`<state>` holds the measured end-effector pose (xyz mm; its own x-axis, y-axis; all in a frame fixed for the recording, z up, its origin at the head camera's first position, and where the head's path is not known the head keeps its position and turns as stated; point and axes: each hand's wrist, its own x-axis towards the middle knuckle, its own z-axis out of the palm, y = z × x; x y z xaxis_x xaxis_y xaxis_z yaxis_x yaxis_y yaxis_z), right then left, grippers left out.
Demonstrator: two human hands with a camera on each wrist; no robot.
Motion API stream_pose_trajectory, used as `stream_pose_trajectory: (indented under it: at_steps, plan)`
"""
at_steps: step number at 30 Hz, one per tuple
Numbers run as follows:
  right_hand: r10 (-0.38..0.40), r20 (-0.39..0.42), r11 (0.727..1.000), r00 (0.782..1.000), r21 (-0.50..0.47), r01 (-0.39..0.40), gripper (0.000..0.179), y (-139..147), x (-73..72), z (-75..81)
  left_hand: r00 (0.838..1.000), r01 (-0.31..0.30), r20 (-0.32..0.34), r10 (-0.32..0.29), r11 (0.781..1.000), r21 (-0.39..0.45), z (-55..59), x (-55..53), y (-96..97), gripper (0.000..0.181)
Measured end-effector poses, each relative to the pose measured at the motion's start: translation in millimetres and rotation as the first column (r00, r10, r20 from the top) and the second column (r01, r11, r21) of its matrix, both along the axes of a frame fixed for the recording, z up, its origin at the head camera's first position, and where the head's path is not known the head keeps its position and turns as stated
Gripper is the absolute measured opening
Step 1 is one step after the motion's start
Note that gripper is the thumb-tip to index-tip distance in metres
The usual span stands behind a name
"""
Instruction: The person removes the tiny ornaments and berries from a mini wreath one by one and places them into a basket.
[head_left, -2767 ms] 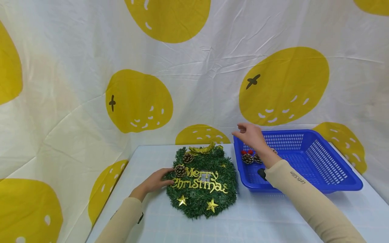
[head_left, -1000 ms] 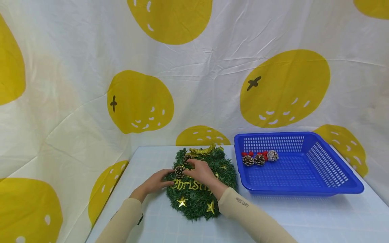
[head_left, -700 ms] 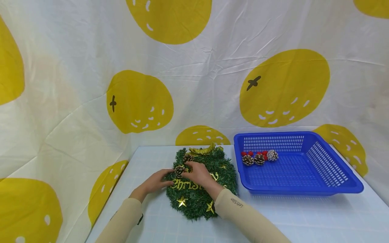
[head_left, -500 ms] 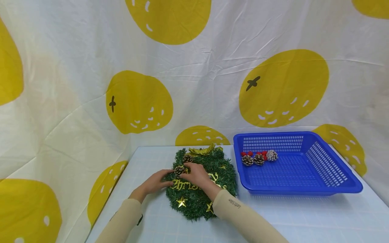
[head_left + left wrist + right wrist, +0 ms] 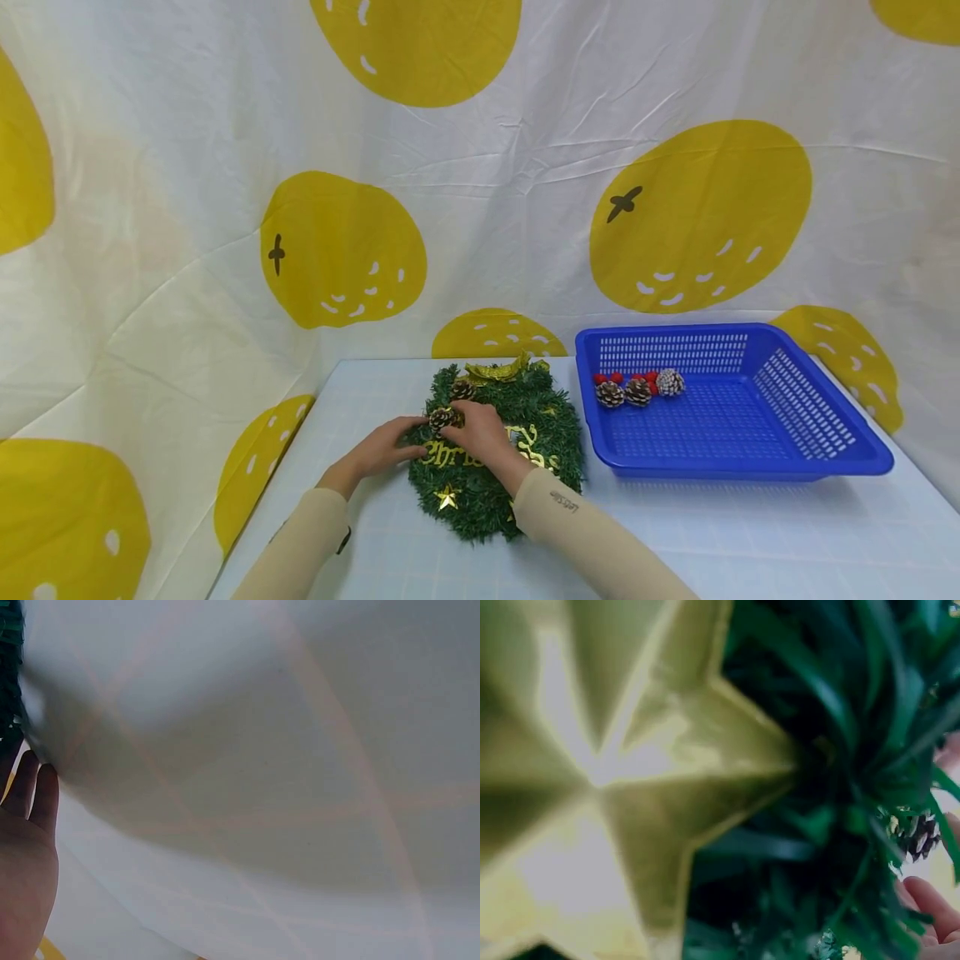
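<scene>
A green wreath (image 5: 536, 500) lies on the table, bearing gold "Merry Christmas" lettering (image 5: 442, 454), gold stars (image 5: 447, 497) and a gold ribbon (image 5: 497, 369) at its top. My right hand (image 5: 483, 433) pinches a brown pine cone (image 5: 441, 419) on the wreath's left side, its forearm covering part of the lettering. Another pine cone (image 5: 462, 389) sits just above. My left hand (image 5: 382, 447) rests its loosely extended fingers and thumb against the wreath's left edge. In the right wrist view a gold star (image 5: 645, 757) fills the left, and the pinched cone (image 5: 919, 836) shows between fingers.
To the right stands a blue plastic basket (image 5: 742, 462). Inside lie brown pine cones (image 5: 638, 392), a whitish pine cone (image 5: 670, 382) and several red balls (image 5: 617, 377). A white curtain (image 5: 510, 250) printed with yellow fruit hangs behind the pale table (image 5: 750, 542).
My right hand has moved from above the basket to the wreath. Over the last second it has shifted slightly left and the pine cone has tilted. My left hand has stayed put.
</scene>
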<state>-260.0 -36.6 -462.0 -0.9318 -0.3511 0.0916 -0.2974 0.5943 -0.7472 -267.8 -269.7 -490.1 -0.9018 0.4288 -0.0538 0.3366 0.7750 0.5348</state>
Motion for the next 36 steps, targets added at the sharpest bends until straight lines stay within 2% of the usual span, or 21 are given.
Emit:
stream_pose_trajectory:
  at_steps: [8, 15, 22, 32, 36]
  plan:
    - [0.000, -0.034, 1.000, 0.999, 0.000, 0.000, 0.044, -5, -3.3, -3.7, 1.000, -0.009, -0.005, 0.009, 1.000, -0.002, 0.1, -0.5, -0.6, 0.062]
    - [-0.010, -0.031, 1.000, 0.999, -0.004, 0.010, 0.047, -9, -3.5, -3.5, 1.000, -0.008, -0.002, 0.008, 1.000, 0.000, -0.3, -0.7, -0.2, 0.062]
    - [-0.017, -0.046, 0.999, 0.999, 0.050, 0.019, 0.049, -15, -5.2, -3.3, 1.000, -0.010, 0.000, 0.010, 1.000, 0.003, -0.9, -0.8, -0.5, 0.062]
    - [-0.014, -0.060, 0.999, 0.998, 0.042, 0.016, 0.044, -10, -2.9, 0.7, 1.000, 0.000, -0.003, 0.000, 1.000, 0.007, -1.8, -0.9, -0.4, 0.061]
    - [-0.021, -0.051, 1.000, 0.998, 0.017, 0.022, 0.045, -2, -4.5, 7.4, 1.000, 0.008, -0.009, -0.008, 1.000, 0.002, -0.3, -1.2, -0.6, 0.061]
